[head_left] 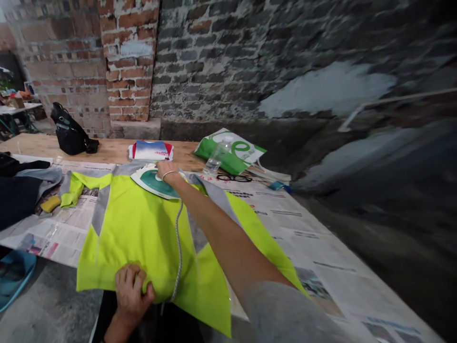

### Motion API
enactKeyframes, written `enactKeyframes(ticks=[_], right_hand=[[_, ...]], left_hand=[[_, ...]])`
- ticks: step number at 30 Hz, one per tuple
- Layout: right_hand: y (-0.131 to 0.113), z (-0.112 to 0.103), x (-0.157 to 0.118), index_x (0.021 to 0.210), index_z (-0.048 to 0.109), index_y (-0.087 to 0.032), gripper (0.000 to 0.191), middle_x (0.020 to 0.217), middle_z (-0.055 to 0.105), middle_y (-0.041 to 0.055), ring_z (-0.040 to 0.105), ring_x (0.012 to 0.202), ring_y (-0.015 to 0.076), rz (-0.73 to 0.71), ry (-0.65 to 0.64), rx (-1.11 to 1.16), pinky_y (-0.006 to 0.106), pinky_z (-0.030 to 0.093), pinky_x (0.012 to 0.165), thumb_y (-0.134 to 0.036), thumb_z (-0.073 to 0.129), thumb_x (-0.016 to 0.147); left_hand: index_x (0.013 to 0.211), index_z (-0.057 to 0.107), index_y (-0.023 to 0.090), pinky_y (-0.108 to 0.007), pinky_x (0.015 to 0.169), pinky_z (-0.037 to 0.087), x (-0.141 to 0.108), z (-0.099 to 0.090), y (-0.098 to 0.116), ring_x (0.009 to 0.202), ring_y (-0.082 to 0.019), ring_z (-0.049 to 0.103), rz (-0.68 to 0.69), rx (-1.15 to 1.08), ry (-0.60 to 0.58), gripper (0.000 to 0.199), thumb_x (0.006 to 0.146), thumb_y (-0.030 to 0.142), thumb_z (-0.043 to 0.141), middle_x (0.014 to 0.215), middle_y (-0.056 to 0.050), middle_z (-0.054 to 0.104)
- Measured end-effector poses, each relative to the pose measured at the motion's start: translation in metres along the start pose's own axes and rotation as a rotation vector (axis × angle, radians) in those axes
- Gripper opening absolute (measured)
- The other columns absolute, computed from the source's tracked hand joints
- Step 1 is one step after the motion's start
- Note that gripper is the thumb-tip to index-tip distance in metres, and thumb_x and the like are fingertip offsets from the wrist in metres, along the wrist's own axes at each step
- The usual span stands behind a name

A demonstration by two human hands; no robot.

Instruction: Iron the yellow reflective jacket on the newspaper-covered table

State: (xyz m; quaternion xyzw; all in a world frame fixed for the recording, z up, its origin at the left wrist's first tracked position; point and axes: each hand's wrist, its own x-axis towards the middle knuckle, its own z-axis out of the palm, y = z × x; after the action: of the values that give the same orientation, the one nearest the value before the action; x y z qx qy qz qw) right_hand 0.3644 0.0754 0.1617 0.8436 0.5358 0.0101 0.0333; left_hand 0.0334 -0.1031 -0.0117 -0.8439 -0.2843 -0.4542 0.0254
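A bright yellow garment with grey bands (143, 224) lies spread over the newspaper-covered table, its lower edge hanging past the front. My right hand (167, 170), arm stretched far forward, is closed around the handle of a white and green iron (152, 182), which rests on the upper part of the cloth. From the iron a braided cord (178, 247) runs down across the garment toward me. At the front edge my left hand (131, 291) grips the cloth, its fingers curled over the fabric.
Beyond the garment are a folded packet (152, 150), a green and white bag (232, 150), a clear bottle (216, 159) and glasses (233, 178). A black bag (71, 131) stands back left. Dark clothes (17, 195) and a yellow object (51, 204) lie left; a blue basin (16, 278) sits below.
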Motion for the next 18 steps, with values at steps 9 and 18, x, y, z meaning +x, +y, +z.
enactKeyframes(ticks=[9,18], right_hand=[[-0.014,-0.001,-0.081,0.122,0.069,-0.020,0.031,0.120,0.073,0.0100,0.068,0.112,0.0258,-0.166,-0.118,-0.026,0.039,0.054,0.093,-0.034,0.065,0.095],[-0.045,0.000,-0.204,0.117,0.072,-0.029,0.030,0.108,0.079,0.0099,0.073,0.107,0.0277,-0.304,-0.137,-0.028,0.032,0.050,0.082,-0.029,0.060,0.089]], left_hand=[[0.097,0.065,0.022,-0.036,0.083,0.047,0.004,-0.001,0.000,0.093,-0.023,0.064,-0.010,-0.015,0.000,0.014,0.084,0.020,0.061,0.093,-0.006,0.070],[0.099,0.066,0.023,-0.035,0.082,0.048,0.006,-0.003,-0.005,0.092,-0.023,0.064,0.011,0.013,-0.017,0.018,0.082,0.019,0.064,0.095,-0.006,0.070]])
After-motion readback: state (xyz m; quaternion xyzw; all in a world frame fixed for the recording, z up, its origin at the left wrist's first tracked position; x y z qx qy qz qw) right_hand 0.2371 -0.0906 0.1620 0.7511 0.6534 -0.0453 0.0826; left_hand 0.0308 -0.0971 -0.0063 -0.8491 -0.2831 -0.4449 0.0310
